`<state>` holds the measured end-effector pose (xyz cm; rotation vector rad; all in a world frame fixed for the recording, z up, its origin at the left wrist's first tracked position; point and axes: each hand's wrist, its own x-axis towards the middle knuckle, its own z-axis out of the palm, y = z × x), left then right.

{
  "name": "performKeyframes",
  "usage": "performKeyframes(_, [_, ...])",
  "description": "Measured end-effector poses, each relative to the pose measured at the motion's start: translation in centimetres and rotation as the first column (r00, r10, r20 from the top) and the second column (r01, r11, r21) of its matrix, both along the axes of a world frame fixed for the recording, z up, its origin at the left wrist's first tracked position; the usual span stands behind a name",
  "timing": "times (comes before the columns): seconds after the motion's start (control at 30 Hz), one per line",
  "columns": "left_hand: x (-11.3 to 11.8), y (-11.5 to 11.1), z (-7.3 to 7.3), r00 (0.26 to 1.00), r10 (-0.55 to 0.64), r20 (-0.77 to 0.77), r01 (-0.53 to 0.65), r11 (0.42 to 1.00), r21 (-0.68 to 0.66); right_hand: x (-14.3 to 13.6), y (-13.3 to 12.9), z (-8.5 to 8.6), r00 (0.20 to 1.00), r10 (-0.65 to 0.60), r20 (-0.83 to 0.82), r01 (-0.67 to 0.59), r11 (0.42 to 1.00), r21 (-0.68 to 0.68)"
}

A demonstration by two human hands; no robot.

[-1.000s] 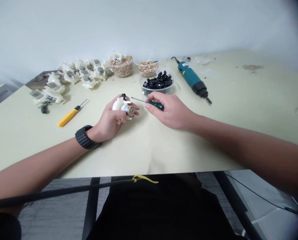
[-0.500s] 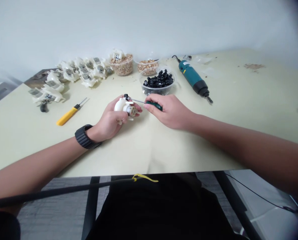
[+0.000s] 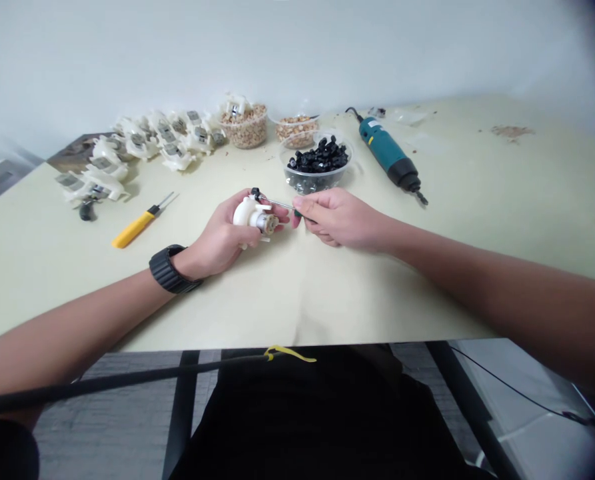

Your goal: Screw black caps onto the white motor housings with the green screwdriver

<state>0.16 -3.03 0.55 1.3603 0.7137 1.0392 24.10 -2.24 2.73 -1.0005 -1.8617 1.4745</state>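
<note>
Held in my left hand point(image 3: 222, 239) is a white plastic housing point(image 3: 244, 212) with a small metal motor point(image 3: 266, 224) facing right. A small black knob-like part point(image 3: 255, 193) sits at its top. My right hand point(image 3: 344, 217) is closed around a screwdriver, whose dark green handle is mostly hidden by the fingers. The screwdriver's thin metal shaft point(image 3: 278, 203) points left, its tip at the black part. Whether the tip sits in a screw is too small to tell.
Behind my hands stands a clear tub of black parts point(image 3: 317, 160), with tubs of small brownish pieces point(image 3: 244, 130) beyond. More white housings point(image 3: 170, 137) crowd the back left. A yellow screwdriver point(image 3: 136, 229) lies left; a green electric screwdriver point(image 3: 390, 155) lies right.
My right hand has shifted its fingers on the screwdriver handle, covering more of it. The housing stays in my left hand, with the shaft still against the black part.
</note>
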Motion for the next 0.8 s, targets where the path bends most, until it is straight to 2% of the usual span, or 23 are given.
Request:
performKeyframes(0.13, [-0.2, 0.0, 0.1, 1.000, -0.005, -0.018, 0.005, 1.000, 0.014, 0.1, 0.0, 0.1, 0.998, 0.018, -0.067, -0.030, 0.981, -0.191])
performKeyframes(0.27, [-0.3, -0.2, 0.2, 0.998, 0.010, -0.061, -0.008, 1.000, 0.026, 0.1, -0.2, 0.5, 0.997, -0.005, -0.082, -0.022, 0.947, -0.320])
performKeyframes(0.37, [-0.4, -0.2, 0.4, 0.993, 0.048, -0.106, -0.044, 0.998, 0.043, 0.1, -0.5, 0.8, 0.994, -0.005, -0.107, -0.033, 0.935, -0.352])
performKeyframes(0.43, [-0.4, -0.2, 0.5, 0.991, 0.059, -0.123, -0.054, 0.997, 0.046, 0.0, -0.6, 0.7, 0.995, 0.003, -0.096, -0.032, 0.951, -0.306])
performKeyframes(0.5, [-0.3, -0.1, 0.5, 0.990, 0.063, -0.127, -0.058, 0.997, 0.041, 0.0, -0.6, 0.3, 0.999, -0.033, -0.014, 0.031, 0.990, -0.136])
performKeyframes(0.53, [-0.3, -0.1, 0.4, 0.990, 0.064, -0.127, -0.059, 0.997, 0.041, 0.0, -0.5, 0.1, 0.996, -0.078, 0.042, 0.077, 0.997, 0.015])
performKeyframes(0.57, [-0.2, -0.1, 0.4, 0.990, 0.066, -0.126, -0.061, 0.997, 0.043, 0.0, -0.4, -0.2, 0.987, -0.132, 0.094, 0.111, 0.974, 0.199])
performKeyframes(0.6, [-0.2, 0.0, 0.3, 0.990, 0.069, -0.122, -0.064, 0.997, 0.046, 0.0, -0.3, -0.5, 0.973, -0.187, 0.138, 0.121, 0.914, 0.386])
performKeyframes(0.67, [-0.3, 0.0, 0.2, 0.991, 0.074, -0.113, -0.069, 0.996, 0.050, 0.1, 0.0, -1.0, 0.936, -0.276, 0.220, 0.062, 0.741, 0.669])
performKeyframes(0.73, [-0.3, 0.0, 0.2, 0.991, 0.075, -0.113, -0.070, 0.996, 0.047, 0.2, 0.1, -1.3, 0.880, -0.353, 0.318, -0.045, 0.604, 0.796])
performKeyframes(0.8, [-0.3, -0.1, 0.2, 0.989, 0.072, -0.127, -0.067, 0.997, 0.042, 0.2, 0.0, -1.2, 0.806, -0.433, 0.403, -0.142, 0.519, 0.843])
